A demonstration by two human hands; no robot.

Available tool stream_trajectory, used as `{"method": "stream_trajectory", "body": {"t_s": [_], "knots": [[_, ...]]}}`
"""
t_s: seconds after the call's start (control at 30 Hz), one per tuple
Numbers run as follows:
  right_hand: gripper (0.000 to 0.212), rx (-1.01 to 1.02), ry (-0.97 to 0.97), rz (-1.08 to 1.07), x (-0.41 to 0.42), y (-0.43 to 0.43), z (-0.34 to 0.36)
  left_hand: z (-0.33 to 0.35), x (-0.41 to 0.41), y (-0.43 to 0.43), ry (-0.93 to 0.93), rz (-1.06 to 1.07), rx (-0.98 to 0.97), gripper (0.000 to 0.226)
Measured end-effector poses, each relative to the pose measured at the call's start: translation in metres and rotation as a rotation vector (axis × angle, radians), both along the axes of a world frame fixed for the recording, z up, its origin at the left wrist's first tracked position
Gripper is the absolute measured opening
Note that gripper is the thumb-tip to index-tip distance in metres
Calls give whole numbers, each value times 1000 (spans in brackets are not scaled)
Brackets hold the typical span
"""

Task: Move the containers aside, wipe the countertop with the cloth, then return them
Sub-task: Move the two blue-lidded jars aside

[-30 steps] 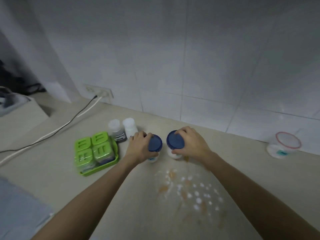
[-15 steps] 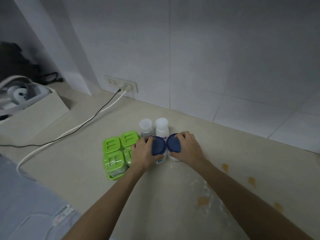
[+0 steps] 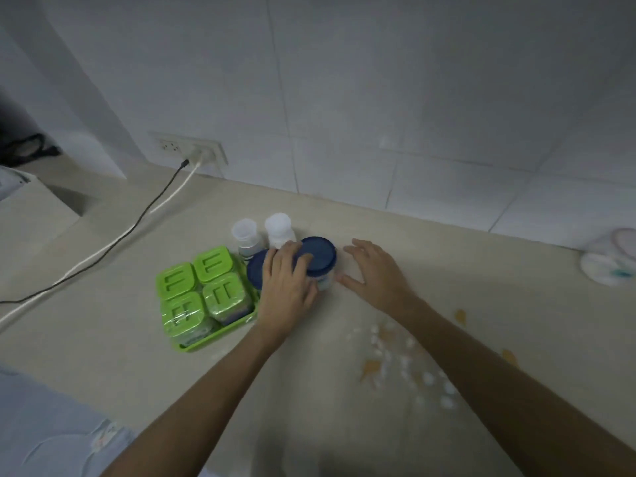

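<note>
Two blue-lidded jars stand side by side on the beige countertop [image 3: 103, 339]. My left hand [image 3: 285, 290] lies across both, covering most of the left jar [image 3: 254, 273] and touching the lid of the right jar [image 3: 321, 256]. My right hand [image 3: 375, 277] is open just right of the right jar, fingers spread, apart from it. Two small white-capped bottles [image 3: 265, 232] stand behind the jars. A green tray [image 3: 220, 333] with several green-lidded boxes sits to the left. No cloth is in view.
White crumbs and orange stains [image 3: 395, 359] spread over the counter at the right. A lidded plastic tub [image 3: 609, 259] stands at the far right by the tiled wall. A black and a white cable [image 3: 137, 222] run from the wall socket [image 3: 192, 149] across the left.
Both jars have shifted left, next to the green tray and bottles. My right hand has let go of its jar and opened. My left hand now spans both lids.
</note>
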State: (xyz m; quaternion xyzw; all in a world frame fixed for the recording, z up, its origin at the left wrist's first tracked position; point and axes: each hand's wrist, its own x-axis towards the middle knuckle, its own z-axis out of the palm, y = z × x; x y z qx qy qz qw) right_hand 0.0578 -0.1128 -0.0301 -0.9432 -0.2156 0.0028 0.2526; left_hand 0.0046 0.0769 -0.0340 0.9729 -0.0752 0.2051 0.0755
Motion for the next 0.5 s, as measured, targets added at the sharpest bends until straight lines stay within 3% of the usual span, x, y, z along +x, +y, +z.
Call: {"method": "stream_trajectory", "body": {"t_s": [0.13,0.37,0.5], "knots": [[54,142,44,-281,-29,-96,-17,-8,2,-77,107,-182,37,45],[34,106,37,-596,-65,-275,-27,-19,18,-246,326,-383,52,55],[35,58,-22,-694,-62,-358,-19,-24,36,-332,401,-507,35,68]]}}
